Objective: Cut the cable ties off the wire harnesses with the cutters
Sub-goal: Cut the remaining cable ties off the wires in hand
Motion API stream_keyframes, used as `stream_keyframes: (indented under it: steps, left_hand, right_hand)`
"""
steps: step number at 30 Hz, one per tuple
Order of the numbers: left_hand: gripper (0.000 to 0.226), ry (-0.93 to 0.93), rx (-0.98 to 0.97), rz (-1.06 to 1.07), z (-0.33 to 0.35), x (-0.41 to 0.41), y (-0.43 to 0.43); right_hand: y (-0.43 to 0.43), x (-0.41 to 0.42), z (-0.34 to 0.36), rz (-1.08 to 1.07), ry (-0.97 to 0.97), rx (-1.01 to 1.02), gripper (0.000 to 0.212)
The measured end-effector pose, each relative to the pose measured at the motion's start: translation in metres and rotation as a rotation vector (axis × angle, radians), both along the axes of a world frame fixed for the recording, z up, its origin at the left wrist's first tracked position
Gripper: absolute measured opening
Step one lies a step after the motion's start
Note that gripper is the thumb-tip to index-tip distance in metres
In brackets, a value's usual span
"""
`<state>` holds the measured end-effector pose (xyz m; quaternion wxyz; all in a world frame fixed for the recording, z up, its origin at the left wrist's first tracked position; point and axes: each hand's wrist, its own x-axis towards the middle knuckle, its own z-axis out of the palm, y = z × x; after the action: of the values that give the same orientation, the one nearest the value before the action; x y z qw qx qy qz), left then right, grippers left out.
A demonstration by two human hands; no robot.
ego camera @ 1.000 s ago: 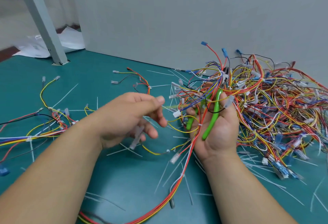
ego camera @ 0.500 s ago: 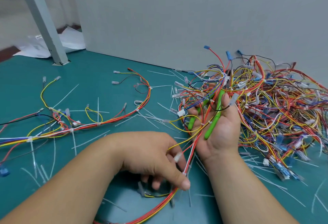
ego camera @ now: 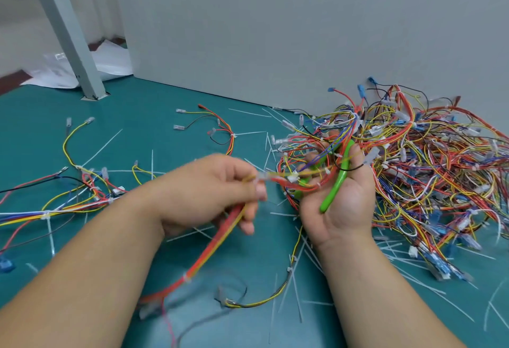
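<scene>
Wire harness [ego camera: 217,237] — raised for cutting
Left hand [ego camera: 209,196] grips it taut; right hand [ego camera: 344,210] curls round cutters [ego camera: 334,190], ready.

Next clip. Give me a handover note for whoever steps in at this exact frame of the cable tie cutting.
Left hand grips a red-and-yellow harness, raised off the table.
Right hand, palm up, holds the green cutters, wires draped across them.
Big pile of harnesses lies right, by the wall.
Done: loose cut ties litter the table.
Left: a white tie on the held harness, then the pile.
</scene>
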<state>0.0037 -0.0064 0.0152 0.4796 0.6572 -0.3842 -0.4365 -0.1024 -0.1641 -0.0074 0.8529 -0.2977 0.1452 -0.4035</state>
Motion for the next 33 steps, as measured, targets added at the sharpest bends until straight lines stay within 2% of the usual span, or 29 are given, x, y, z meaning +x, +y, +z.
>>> stream_keyframes:
  steps: [2,4,10,14,15,17,19,22,25,26,27,29,32,33]
  left_hand:
    - [0.017,0.149,-0.075,0.258,0.001,0.002,-0.005]
    - [0.018,0.208,-0.108,0.402,-0.002,0.003,-0.011]
    - [0.019,0.281,-0.180,0.503,-0.009,0.006,-0.020]
    - [0.047,0.186,-0.212,0.513,-0.011,0.008,-0.021]
    - [0.044,0.104,-0.180,0.506,-0.012,0.007,-0.020]
    - [0.024,-0.133,-0.085,0.446,-0.016,0.007,-0.019]
    - [0.015,-0.247,-0.021,0.351,-0.020,0.004,-0.018]
    - [0.027,-0.171,0.021,0.252,-0.017,-0.003,-0.018]
    - [0.037,-0.002,-0.019,0.283,-0.011,-0.003,-0.017]
    - [0.032,-0.050,-0.021,0.296,-0.010,-0.001,-0.016]
    - [0.027,-0.189,0.002,0.305,-0.011,0.003,-0.015]
    - [0.040,-0.390,0.039,0.246,-0.010,0.004,-0.012]
    - [0.028,-0.162,0.025,0.103,-0.013,0.001,-0.009]
    - [0.021,-0.159,0.036,0.046,-0.014,0.001,-0.008]
  right_hand:
    - [0.001,0.000,0.001,-0.018,-0.016,-0.012,0.037]
    - [0.003,0.001,0.000,-0.014,-0.008,-0.020,0.031]
    - [0.005,0.002,0.000,-0.049,0.035,-0.036,0.025]
    - [0.004,0.002,-0.001,-0.059,0.031,-0.016,0.022]
    - [0.005,0.002,-0.001,-0.064,0.032,-0.020,0.020]
    - [0.004,0.003,-0.002,-0.070,0.028,-0.049,0.014]
    - [0.003,0.002,-0.002,-0.070,0.047,-0.072,0.012]
    - [-0.001,0.001,-0.003,-0.052,0.055,-0.050,0.023]
    - [-0.002,0.001,-0.003,-0.051,0.051,-0.045,0.027]
    - [-0.002,0.001,-0.003,-0.051,0.051,-0.050,0.027]
    - [-0.002,0.001,-0.003,-0.049,0.050,-0.053,0.028]
    - [0.000,0.001,-0.002,-0.039,0.039,-0.039,0.028]
    - [0.000,0.000,-0.001,-0.026,0.000,-0.005,0.028]
    - [0.000,0.000,-0.002,-0.023,-0.012,-0.001,0.031]
